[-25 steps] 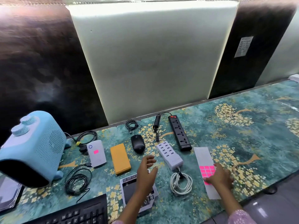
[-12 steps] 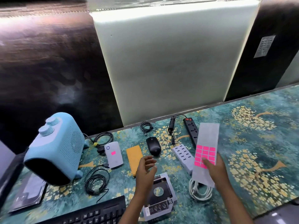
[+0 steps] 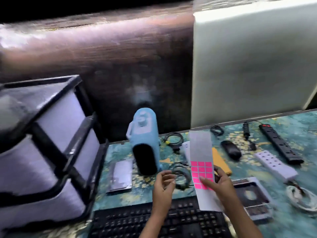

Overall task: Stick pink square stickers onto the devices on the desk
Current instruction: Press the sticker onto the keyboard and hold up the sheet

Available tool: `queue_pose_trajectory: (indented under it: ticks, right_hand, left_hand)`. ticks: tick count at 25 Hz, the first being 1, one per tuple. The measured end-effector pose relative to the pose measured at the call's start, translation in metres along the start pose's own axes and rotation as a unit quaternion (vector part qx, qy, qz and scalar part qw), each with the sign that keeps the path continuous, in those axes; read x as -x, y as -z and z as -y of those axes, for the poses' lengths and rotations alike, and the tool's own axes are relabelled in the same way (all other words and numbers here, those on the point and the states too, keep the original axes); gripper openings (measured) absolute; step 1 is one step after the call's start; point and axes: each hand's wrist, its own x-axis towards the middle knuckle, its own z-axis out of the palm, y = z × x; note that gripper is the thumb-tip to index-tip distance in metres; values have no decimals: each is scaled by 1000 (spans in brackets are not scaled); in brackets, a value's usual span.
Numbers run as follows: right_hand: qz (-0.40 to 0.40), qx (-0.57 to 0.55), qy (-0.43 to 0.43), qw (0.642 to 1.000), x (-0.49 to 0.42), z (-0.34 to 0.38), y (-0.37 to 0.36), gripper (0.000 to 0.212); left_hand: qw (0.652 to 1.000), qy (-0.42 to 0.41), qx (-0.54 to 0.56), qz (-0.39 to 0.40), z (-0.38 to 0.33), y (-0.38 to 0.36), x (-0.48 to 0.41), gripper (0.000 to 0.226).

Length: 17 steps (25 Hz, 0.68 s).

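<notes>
On your patterned desk point(image 3: 300, 127), the blue heater point(image 3: 145, 134) stands near the wall, beyond the black keyboard point(image 3: 137, 220). Above the keyboard your right hand point(image 3: 221, 186) grips the sticker sheet point(image 3: 200, 148) upright, with the thumb pressed over its pink square stickers point(image 3: 202, 170). Your left hand point(image 3: 163, 184) hovers just beside the sheet, fingers loosely curled and holding nothing.

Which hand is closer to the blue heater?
Left. The left hand hovers just in front and right of the blue heater; the right hand, holding the sticker sheet, is farther right.
</notes>
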Motion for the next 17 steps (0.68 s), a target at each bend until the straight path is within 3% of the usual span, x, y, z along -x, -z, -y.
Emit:
queue_pose_trajectory:
  ticks: [2, 5, 9, 13, 15, 17]
  right_hand:
    - [27, -20, 6, 999, 13, -13, -63, 48]
    - [87, -36, -15, 995, 35, -23, -153, 53]
    - [154, -69, -24, 985, 54, -24, -231, 101]
    - [188, -127, -31, 973, 63, -32, -278, 110]
    - [227, -109, -44, 967, 70, -32, -287, 108]
    - [265, -85, -55, 959, 77, -29, -291, 109]
  left_hand:
    - [1000, 0, -5, -27, 3, 64, 3, 30]
    - [996, 14, 11, -88, 5, 152, 9, 34]
    - [977, 110, 73, -170, 20, 233, 17, 32]
    - [916, 243, 193, -253, 24, 293, 28, 20]
    - [885, 268, 257, -279, 16, 315, 34, 27]
    - [860, 260, 334, -283, 3, 338, 34, 21]
